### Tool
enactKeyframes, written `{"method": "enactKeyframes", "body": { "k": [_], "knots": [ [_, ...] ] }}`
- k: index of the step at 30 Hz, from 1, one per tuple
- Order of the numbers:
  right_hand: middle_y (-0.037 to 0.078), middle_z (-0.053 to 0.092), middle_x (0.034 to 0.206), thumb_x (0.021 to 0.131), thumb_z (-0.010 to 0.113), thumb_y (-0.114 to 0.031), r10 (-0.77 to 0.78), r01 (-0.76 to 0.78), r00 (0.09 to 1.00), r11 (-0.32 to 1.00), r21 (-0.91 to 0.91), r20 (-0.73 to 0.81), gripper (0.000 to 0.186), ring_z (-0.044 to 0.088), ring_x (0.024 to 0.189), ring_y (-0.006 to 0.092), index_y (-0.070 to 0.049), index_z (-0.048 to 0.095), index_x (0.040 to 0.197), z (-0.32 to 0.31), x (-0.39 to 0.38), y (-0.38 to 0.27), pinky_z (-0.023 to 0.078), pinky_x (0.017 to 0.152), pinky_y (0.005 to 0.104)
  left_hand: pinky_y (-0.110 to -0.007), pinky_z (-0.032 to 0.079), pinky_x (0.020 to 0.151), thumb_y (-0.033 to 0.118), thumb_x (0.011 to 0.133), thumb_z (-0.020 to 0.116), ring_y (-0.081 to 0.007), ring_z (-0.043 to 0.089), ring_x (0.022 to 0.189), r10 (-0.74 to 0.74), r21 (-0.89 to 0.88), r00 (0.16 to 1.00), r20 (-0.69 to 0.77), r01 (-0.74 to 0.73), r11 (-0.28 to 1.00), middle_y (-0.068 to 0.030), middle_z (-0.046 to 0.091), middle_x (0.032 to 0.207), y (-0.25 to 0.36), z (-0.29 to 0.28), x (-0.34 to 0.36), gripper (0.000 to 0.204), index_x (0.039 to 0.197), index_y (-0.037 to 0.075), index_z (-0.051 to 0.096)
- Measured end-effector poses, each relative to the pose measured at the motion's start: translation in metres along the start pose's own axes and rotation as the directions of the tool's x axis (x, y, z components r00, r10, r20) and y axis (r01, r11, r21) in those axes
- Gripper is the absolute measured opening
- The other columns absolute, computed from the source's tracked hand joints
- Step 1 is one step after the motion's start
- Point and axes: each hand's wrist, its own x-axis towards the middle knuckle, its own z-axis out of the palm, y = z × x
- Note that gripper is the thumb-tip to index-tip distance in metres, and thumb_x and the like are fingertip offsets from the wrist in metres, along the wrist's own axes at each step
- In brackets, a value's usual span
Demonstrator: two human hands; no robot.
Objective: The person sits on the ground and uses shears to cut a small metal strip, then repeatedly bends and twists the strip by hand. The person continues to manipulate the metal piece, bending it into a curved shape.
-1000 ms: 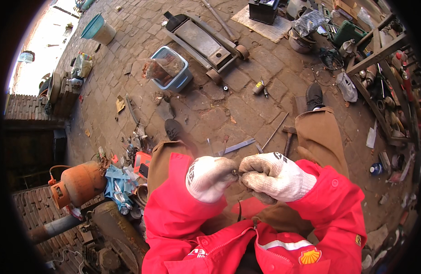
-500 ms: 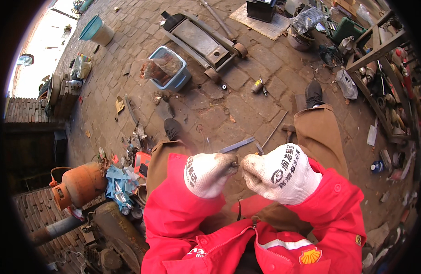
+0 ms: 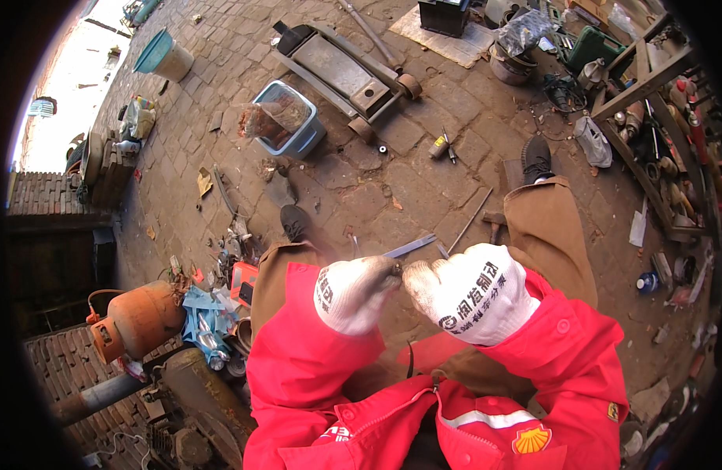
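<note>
The left hand [image 3: 354, 294], in a knitted white glove soiled at the fingertips, pinched a small dark piece [image 3: 399, 269], too tiny to identify, just beside the curled right hand [image 3: 470, 296]; whether that one gripped anything, I could not tell. Beyond lay a straight-edged flat metal strip [image 3: 410, 246], a thin rod [image 3: 470, 222] and a hammer [image 3: 494, 225]. Rough stone paving [image 3: 431, 184] stretched open toward a rounded blue plastic tub [image 3: 306, 142].
</note>
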Motion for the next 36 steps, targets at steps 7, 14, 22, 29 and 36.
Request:
{"method": "enactKeyframes", "body": {
  "k": [7,14,22,29,36],
  "knots": [
    [0.008,0.052,0.051,0.085,0.062,-0.014,0.096,-0.106,0.994,0.932,0.348,0.045,0.009,0.058,0.045,0.0262,-0.006,0.057,0.084,0.01,0.002,0.005,0.044,0.04,0.0377,-0.035,0.051,0.062,0.01,0.087,0.064,-0.0297,0.064,0.067,-0.045,-0.142,0.996,-0.073,0.034,0.989,-0.0131,0.064,0.078,-0.007,0.009,-0.004,0.017,0.102,0.004,0.064],
    [0.006,0.062,0.073,0.093,0.058,-0.013,0.309,-0.53,0.844,0.349,0.773,0.438,0.017,0.058,0.066,0.0105,-0.002,0.064,0.103,0.016,-0.001,0.002,0.046,0.061,0.0287,-0.024,0.038,0.055,0.014,0.097,0.055,-0.0088,0.048,0.06,-0.306,-0.727,0.948,0.088,0.272,0.631,-0.0016,0.056,0.074,-0.01,0.018,-0.018,0.019,0.105,-0.003,0.06],
    [0.006,0.059,0.075,0.095,0.056,-0.014,0.483,-0.506,0.81,0.289,0.813,0.332,0.016,0.054,0.068,0.0145,-0.001,0.063,0.101,0.025,0.002,-0.009,0.044,0.059,0.0292,-0.023,0.038,0.056,0.011,0.096,0.056,-0.0094,0.049,0.067,-0.314,-0.872,0.947,-0.064,0.1,0.48,-0.0049,0.056,0.09,-0.01,0.033,-0.009,0.025,0.117,-0.002,0.049],
    [0.022,0.066,0.087,0.091,0.059,-0.018,0.485,-0.574,0.779,0.295,0.764,0.398,0.021,0.066,0.083,0.0377,0.0,0.063,0.101,0.018,0.002,0.001,0.052,0.071,0.043,-0.024,0.042,0.062,0.009,0.096,0.057,-0.0103,0.052,0.071,-0.342,-0.833,0.939,-0.019,0.174,0.525,-0.007,0.059,0.097,-0.014,0.028,-0.005,0.029,0.122,0.001,0.049],
    [0.023,0.066,0.096,0.095,0.054,-0.024,0.55,-0.558,0.798,0.519,0.648,0.247,0.028,0.065,0.09,0.0403,-0.001,0.062,0.108,0.042,-0.022,0.023,0.052,0.076,0.0453,-0.025,0.048,0.065,0.016,0.097,0.06,-0.0108,0.058,0.076,-0.434,-0.768,0.899,-0.06,0.236,0.595,-0.0056,0.064,0.094,-0.032,0.065,0.017,0.028,0.12,0.0,0.055]
  ]
}}
